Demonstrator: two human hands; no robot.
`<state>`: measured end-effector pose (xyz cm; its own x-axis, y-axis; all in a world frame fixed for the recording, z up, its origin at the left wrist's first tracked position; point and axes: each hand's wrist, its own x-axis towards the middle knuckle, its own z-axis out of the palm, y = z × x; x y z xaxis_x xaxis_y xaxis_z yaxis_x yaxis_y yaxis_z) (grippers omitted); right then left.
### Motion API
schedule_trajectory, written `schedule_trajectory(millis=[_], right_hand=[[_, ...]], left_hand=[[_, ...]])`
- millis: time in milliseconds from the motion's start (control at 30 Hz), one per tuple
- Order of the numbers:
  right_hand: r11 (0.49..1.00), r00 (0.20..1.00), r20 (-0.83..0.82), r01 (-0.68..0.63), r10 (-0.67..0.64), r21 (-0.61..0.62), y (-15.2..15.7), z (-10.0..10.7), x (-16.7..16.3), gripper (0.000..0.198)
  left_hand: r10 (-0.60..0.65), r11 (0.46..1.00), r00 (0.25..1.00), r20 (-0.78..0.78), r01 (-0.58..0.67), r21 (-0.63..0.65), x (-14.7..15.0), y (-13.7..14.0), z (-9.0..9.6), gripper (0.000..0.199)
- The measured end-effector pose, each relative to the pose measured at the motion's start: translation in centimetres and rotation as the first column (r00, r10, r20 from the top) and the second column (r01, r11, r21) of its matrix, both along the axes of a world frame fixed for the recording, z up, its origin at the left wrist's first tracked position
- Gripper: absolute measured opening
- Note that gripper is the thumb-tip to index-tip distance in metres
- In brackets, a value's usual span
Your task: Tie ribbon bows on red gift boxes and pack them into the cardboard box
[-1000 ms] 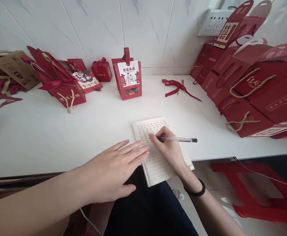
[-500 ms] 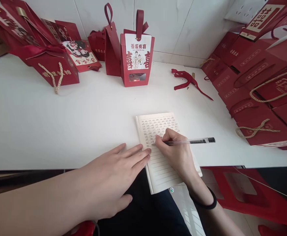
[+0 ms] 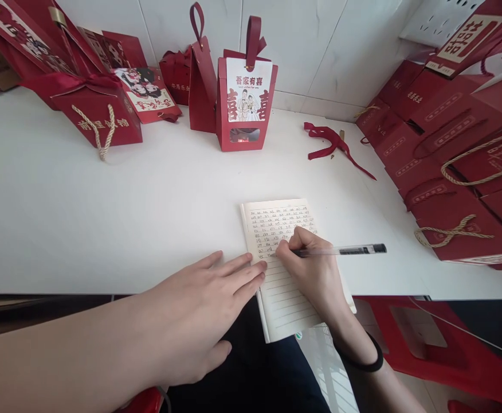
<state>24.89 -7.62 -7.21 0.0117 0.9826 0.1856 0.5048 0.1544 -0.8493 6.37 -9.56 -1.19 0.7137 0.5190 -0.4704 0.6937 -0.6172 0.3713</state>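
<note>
A lined notebook lies at the table's front edge, its lower part jutting out over the edge. Rows of small handwritten numbers fill the upper part of its page. My right hand rests on the page, fingers closed around a clear pen with a black end. The pen's tip meets the paper at the lowest written row. Flat and with fingers spread, my left hand touches the notebook's left edge with its fingertips. A black band circles my right wrist.
On the white table, a red gift box with a strap handle stands at the back. Other red boxes crowd the back left. Stacked red boxes fill the right side. A dark red ribbon lies near the wall.
The pen and my right hand have shifted slightly right along the lowest row, where another number now shows. The whole view has moved a little. My left hand stays on the notebook's edge.
</note>
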Motion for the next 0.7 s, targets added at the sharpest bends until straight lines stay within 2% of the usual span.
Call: schedule_trajectory(millis=[200, 300, 533, 700], right_hand=[[1.000, 1.000, 0.001, 0.005, -0.005, 0.027, 0.1, -0.1, -0.2, 0.027], [1.000, 1.000, -0.029, -0.001, 0.001, 0.002, 0.1, -0.1, -0.1, 0.028], [0.992, 0.928, -0.354, 0.091, -0.118, -0.093, 0.0, -0.4, 0.9, 0.034], [0.991, 0.949, -0.314, -0.040, -0.002, -0.126, 0.9, -1.3, 0.7, 0.043]], left_hand=[[0.006, 1.000, 1.000, 0.004, -0.006, -0.015, 0.0, 0.0, -0.2, 0.079], [0.009, 0.999, 1.000, -0.007, -0.009, -0.044, 0.1, 0.2, -0.2, 0.080], [-0.008, 0.999, 0.997, 0.075, 0.012, -0.049, -0.4, 0.3, -0.4, 0.079], [-0.066, 0.998, 0.992, 0.108, 0.065, 0.011, -0.6, 0.5, -0.1, 0.076]])
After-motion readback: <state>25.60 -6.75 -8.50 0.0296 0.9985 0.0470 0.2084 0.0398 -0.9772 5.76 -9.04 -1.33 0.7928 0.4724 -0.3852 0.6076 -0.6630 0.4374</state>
